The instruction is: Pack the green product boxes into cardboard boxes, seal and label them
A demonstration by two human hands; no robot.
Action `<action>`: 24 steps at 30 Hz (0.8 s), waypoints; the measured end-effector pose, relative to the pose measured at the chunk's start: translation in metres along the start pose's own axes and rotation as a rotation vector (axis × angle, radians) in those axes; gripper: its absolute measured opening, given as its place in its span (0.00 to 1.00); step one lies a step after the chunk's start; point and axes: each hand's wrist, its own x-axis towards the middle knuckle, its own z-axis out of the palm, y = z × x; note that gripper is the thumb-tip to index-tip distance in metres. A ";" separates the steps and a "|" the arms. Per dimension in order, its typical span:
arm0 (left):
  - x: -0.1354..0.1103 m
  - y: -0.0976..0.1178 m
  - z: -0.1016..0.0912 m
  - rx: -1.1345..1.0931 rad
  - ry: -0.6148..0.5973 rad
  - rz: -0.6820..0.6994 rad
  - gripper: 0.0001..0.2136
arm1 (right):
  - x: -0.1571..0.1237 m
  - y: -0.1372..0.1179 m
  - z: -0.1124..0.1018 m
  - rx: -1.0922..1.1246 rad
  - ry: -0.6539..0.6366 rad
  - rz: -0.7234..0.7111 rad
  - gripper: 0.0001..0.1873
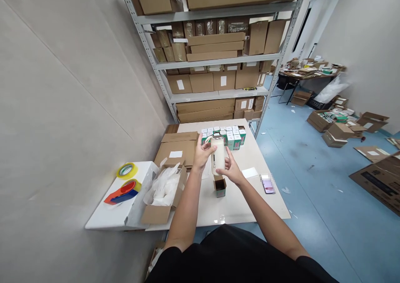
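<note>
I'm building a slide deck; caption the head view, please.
Left hand and right hand hold a cream bottle near a small open box.

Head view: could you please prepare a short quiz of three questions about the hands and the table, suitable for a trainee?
1. What do the left hand and the right hand hold together?
A) a tape roll
B) a bottle
C) a pen

2. True or false: the small box just below the bottle in the picture is open at the top.

3. Fill in the missing word: the phone lies on the table, to the ____ of that small box.

Key: 1. B; 2. True; 3. right
</note>
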 end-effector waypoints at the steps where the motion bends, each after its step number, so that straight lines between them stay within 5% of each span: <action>1: 0.000 -0.001 0.000 0.017 0.003 0.003 0.64 | 0.000 0.001 0.000 -0.024 0.020 -0.001 0.73; 10: -0.002 0.002 -0.001 0.036 -0.009 0.011 0.65 | 0.003 0.007 -0.003 -0.021 0.017 -0.011 0.73; 15: -0.002 0.000 -0.003 0.135 0.001 -0.010 0.66 | 0.005 0.012 -0.003 -0.146 0.134 -0.022 0.76; 21: 0.000 -0.006 -0.008 0.060 -0.046 -0.023 0.66 | 0.004 0.014 0.001 -0.082 0.027 -0.006 0.70; 24: 0.000 -0.007 -0.009 0.109 -0.045 -0.011 0.65 | 0.004 0.012 0.003 -0.137 0.112 -0.009 0.72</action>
